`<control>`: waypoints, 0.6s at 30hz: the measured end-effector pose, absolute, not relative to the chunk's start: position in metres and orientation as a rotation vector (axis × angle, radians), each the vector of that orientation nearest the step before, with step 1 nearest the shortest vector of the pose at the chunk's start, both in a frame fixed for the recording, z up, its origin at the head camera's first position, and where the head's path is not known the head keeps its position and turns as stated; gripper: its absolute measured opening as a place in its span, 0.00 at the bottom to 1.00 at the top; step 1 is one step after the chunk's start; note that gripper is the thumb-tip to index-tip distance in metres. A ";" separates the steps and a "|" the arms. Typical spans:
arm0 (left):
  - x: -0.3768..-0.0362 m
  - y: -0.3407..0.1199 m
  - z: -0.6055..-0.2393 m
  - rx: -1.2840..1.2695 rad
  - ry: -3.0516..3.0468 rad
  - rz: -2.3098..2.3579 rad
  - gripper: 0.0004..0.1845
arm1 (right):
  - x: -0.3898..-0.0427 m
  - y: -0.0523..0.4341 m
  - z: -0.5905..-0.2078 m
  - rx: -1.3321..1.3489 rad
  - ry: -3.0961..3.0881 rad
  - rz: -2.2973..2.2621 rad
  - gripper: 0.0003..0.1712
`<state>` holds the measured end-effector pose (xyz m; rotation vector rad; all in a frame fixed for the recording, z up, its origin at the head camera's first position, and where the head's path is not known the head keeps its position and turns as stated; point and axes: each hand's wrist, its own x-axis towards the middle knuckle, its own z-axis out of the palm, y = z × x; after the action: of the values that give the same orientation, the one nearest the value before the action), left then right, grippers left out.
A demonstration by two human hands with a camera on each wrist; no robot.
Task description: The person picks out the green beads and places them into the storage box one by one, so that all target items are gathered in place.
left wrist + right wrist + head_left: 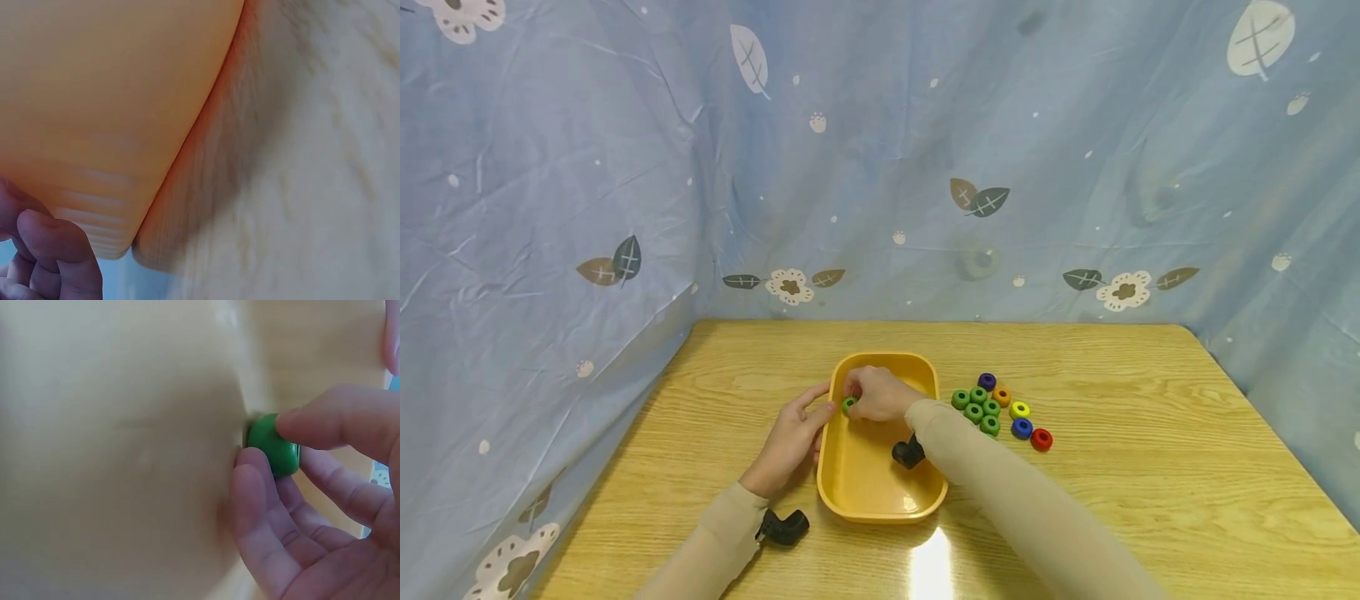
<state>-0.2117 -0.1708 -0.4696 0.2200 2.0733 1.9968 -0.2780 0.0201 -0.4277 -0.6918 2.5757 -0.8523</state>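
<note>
A yellow tray (859, 492) sits mid-table. My right hand (874, 393) reaches into its far left part and pinches a green ring (848, 405) between thumb and fingers; the right wrist view shows the green ring (273, 443) held against the tray's inner wall (125, 450). My left hand (792, 435) lies against the tray's outer left side, fingers touching the rim. In the left wrist view the tray's outer wall (100, 106) fills the frame and the fingers (59, 250) curl beside it.
Right of the tray lies a cluster of several rings (992, 408): green, purple, orange, yellow, blue and red (1041, 439). The wooden table (1150, 467) is backed and flanked by a blue leaf-print cloth (880, 167).
</note>
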 end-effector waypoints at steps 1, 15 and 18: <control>-0.212 -0.171 -0.470 0.222 2.074 1.998 0.27 | -0.278 0.020 -0.427 -0.692 2.576 -0.852 0.10; -0.212 -0.172 -0.467 0.243 2.167 1.935 0.28 | -0.275 0.025 -0.426 -0.704 2.595 -0.858 0.14; -0.211 -0.172 -0.467 0.229 2.173 1.941 0.27 | -0.273 0.029 -0.423 -0.713 2.597 -0.883 0.15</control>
<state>-0.2110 -0.1717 -0.4668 0.2295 2.1726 1.9413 -0.2730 0.0289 -0.4231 -0.7132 2.5974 -0.8831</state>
